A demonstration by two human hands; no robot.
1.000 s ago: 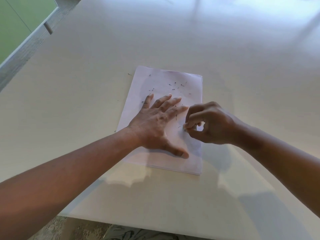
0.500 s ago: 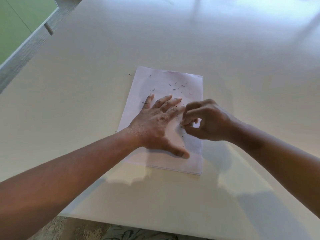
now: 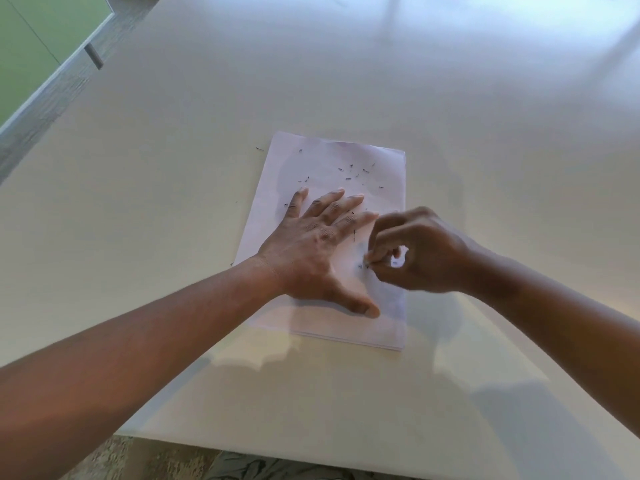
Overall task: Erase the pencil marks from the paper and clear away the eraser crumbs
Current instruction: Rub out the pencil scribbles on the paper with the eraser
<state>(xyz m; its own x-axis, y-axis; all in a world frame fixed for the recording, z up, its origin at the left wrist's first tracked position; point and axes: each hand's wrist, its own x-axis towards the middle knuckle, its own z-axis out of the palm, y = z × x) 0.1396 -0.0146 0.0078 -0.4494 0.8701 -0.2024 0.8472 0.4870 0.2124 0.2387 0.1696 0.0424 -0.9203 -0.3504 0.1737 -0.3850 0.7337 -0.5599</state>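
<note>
The paper [image 3: 332, 244] lies on the table [image 3: 173, 202], left hand [image 3: 311, 251] on it, crumbs [image 3: 353, 173] beyond.

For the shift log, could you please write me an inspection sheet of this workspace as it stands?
Surface: pale table, glossy, with reflections.
Job's things: paper stack lies flat; eraser crumbs scattered on its far half, a few on the table beside it; the eraser itself is hidden.
Clutter: nothing seen.
Grippers: left hand presses flat on the paper; right hand has fingers curled, pinching something small against the sheet.
Cables: nothing seen.
Surroundings: green panel far left; patterned floor below.
</note>
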